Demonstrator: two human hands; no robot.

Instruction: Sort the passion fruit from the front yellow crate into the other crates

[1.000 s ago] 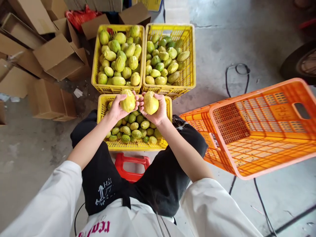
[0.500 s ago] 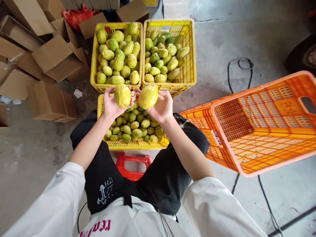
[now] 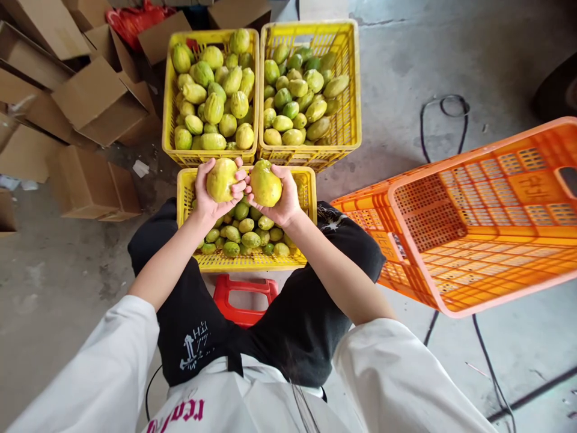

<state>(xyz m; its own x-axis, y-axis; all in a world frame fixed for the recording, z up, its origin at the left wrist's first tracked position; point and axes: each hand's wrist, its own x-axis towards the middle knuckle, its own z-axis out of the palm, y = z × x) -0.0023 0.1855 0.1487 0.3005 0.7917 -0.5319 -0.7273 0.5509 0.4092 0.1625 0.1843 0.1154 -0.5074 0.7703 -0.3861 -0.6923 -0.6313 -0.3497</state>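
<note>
My left hand (image 3: 213, 193) is closed around a yellow papaya (image 3: 220, 179), with the fingers wrapped over its right side. My right hand (image 3: 285, 198) grips another yellow papaya (image 3: 267, 185) from its right and below; its narrow, greenish end points up. The two fruits are side by side, and my fingertips nearly meet between them. Both hands are above the near yellow crate (image 3: 252, 261), which holds several smaller green-yellow fruits (image 3: 246, 225).
Beyond stand a left yellow crate (image 3: 166, 114) and a right yellow crate (image 3: 356, 102), both holding fruit. An orange crate (image 3: 451, 300) lies tipped at the right, near a black cable (image 3: 465, 129). Cardboard boxes (image 3: 101, 99) are heaped at the left. A red stool (image 3: 246, 316) shows between my legs.
Both papayas have been turned in my hands; the right one now shows its greenish end upward. My left fingers wrap further round its fruit. Both hands are slightly closer together.
</note>
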